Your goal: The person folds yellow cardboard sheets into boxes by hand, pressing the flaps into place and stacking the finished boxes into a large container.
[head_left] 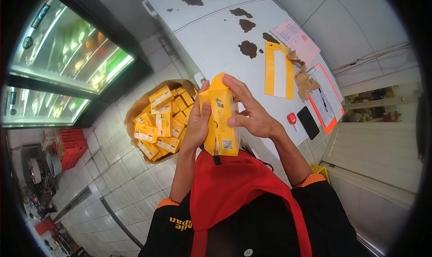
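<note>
Both my hands hold a yellow cardboard box (219, 122) in front of my chest, its printed face with a QR code turned up toward me. My left hand (198, 122) grips its left side, thumb laid on the face. Around the right edge and upper end wrap the fingers of my right hand (249, 110), with the thumb pressed on the face. Flaps stick up at the box's far end. A flat yellow carton (270, 72) lies on the white freezer top (211, 32), beyond my right hand.
Left of my hands, a large brown bag (130, 117) on the tiled floor holds several yellow boxes (164, 124). Crumpled brown paper (305, 79), a clipboard (325, 99), a black phone (308, 123) and a red round item (291, 118) lie at right. A lit display fridge (67, 54) stands at left.
</note>
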`<control>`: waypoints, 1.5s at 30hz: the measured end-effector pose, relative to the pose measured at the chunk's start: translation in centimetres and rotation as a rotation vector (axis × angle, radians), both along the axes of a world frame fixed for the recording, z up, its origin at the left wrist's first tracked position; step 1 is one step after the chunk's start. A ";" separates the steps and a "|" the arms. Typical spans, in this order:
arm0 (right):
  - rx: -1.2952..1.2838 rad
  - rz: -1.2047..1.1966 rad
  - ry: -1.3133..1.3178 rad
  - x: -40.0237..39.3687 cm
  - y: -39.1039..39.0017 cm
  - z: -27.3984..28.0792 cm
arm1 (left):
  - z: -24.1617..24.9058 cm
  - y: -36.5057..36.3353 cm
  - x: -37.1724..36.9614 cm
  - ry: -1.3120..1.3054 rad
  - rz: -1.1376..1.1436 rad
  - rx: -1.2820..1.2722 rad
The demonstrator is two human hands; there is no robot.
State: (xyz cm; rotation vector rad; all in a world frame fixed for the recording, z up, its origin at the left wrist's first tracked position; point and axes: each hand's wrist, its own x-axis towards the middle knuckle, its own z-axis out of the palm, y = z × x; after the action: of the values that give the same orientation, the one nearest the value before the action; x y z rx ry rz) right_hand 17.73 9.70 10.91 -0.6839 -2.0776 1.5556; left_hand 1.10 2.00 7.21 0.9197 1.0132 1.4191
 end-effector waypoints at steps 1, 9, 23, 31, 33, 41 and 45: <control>-0.002 0.001 0.000 -0.1 -0.1 0.0 | 0.2 0.0 0.2 -0.013 0.017 -0.003; -0.078 -0.089 0.038 -0.9 0.1 -2.5 | -0.1 -0.2 -0.3 -0.028 -0.050 -0.102; -0.830 -0.315 0.221 -0.8 2.2 -2.9 | 1.8 -3.0 -1.6 0.639 0.121 0.540; -0.830 -0.357 0.149 -1.9 1.2 -0.6 | 0.1 -3.0 -1.9 0.661 0.355 0.549; -0.765 -0.550 0.323 -2.7 0.8 -1.3 | 0.8 -3.4 -1.2 0.375 0.407 0.388; -0.153 -0.493 0.003 -2.6 -0.2 -6.2 | -0.9 -3.8 -1.4 0.295 0.660 0.162; -0.312 -0.383 0.116 -2.3 -0.1 -5.1 | -2.9 -5.7 -3.1 0.104 0.437 -0.052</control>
State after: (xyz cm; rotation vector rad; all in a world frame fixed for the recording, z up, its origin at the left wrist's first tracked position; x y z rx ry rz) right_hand 15.48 9.56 5.80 -1.0082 -1.5226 1.6577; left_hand -1.98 -3.66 4.28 0.7677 1.3826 1.7070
